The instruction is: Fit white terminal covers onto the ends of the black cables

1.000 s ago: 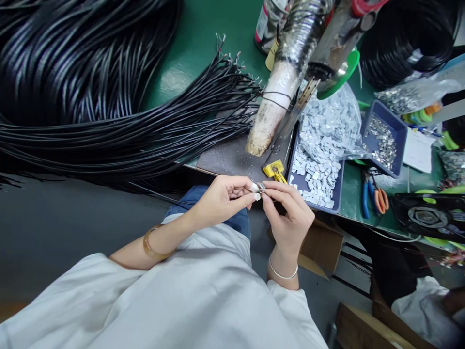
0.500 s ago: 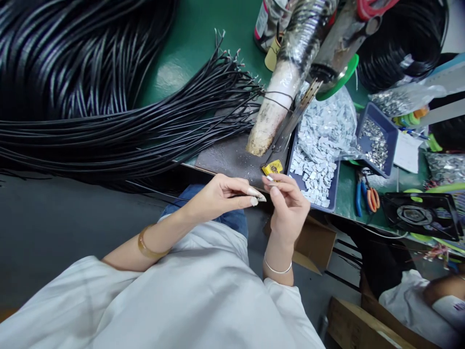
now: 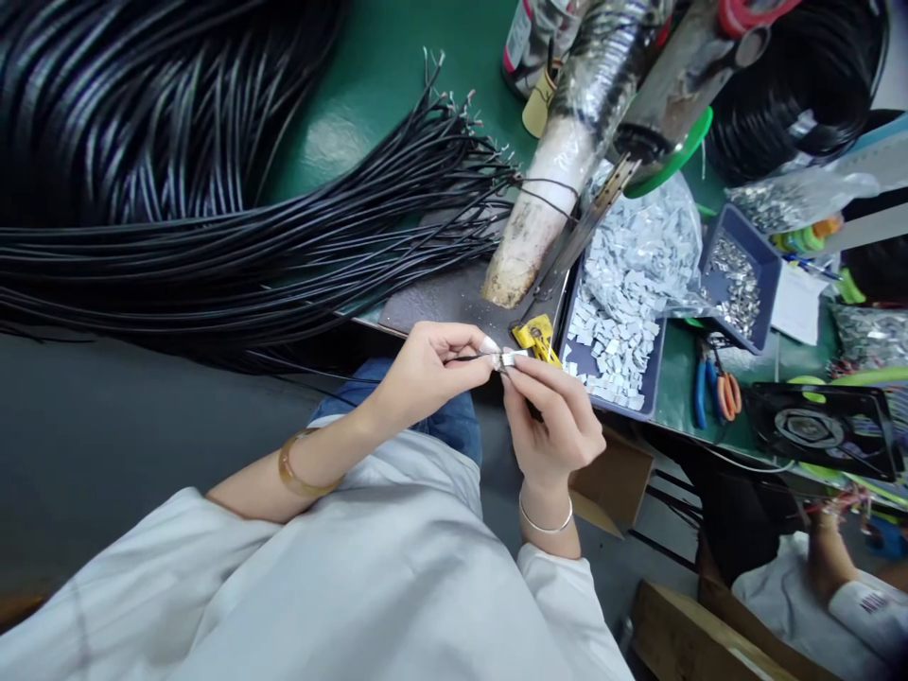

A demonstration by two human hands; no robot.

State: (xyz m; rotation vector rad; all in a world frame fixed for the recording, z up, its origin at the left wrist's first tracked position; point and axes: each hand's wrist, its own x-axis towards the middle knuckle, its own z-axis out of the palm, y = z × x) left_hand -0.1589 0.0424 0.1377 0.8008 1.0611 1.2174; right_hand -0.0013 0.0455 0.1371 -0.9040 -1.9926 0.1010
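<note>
A thin black cable is pinched near its end by my left hand (image 3: 444,364), whose thumb and fingertips are pressed together, with white coverings on the tips. My right hand (image 3: 553,416) closes its fingertips on a small white tab (image 3: 515,357), held right against the cable end. The fingertips of both hands meet just in front of the table edge. Behind them lies a yellow tool (image 3: 537,338), beside a blue tray (image 3: 656,378) of small white pieces. A large bundle of black cables (image 3: 284,255) stretches across the left of the table.
A plastic-wrapped tube (image 3: 533,213) leans over the table behind my hands. To the right are a tray of metal pieces (image 3: 770,288), blue-handled pliers (image 3: 701,390) and a black fan (image 3: 815,427). A cardboard box (image 3: 614,478) stands below the table. Another person's arm (image 3: 829,553) shows at lower right.
My hands have come together. The white tab in my right fingertips now meets the cable end, and my right fingers point further left. The other person's arm has moved into fuller view.
</note>
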